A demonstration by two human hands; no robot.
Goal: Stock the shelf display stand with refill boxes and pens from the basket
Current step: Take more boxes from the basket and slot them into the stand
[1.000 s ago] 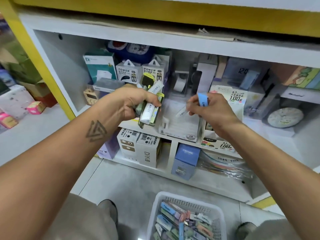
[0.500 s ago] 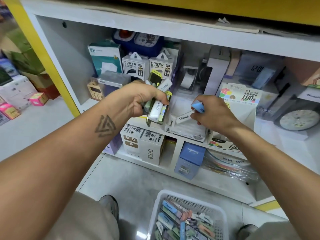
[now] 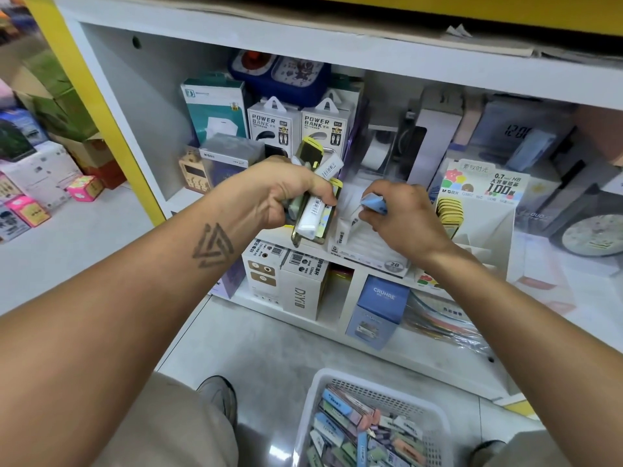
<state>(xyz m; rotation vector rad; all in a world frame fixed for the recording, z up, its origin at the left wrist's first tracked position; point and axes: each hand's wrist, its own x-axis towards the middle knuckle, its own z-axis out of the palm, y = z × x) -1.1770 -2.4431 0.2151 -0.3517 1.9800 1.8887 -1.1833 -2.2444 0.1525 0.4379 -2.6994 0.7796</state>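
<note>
My left hand [image 3: 279, 193] grips a bundle of refill boxes [image 3: 315, 210], white, green and yellow, in front of the shelf. My right hand [image 3: 401, 220] pinches a light blue refill box [image 3: 373, 202] and lowers it over the white tiered display stand [image 3: 367, 246] marked 2B, where a white box [image 3: 354, 220] stands in a slot. To the right stands a second display stand [image 3: 485, 210] with yellow boxes [image 3: 448, 214] in its left column. The white basket [image 3: 435, 404] on the floor below holds several pastel refill boxes [image 3: 357, 429].
Power bank boxes [image 3: 296, 124], a teal box [image 3: 215, 109] and clocks fill the shelf behind the stands. Below sit white DIY boxes [image 3: 296, 281] and a blue CRUHRE box [image 3: 381, 305]. My shoes [image 3: 219, 396] flank the basket. Cartons are stacked at the left.
My right hand has moved down and left, bringing the blue box from above the stand to its slots. The left hand keeps its bundle almost still.
</note>
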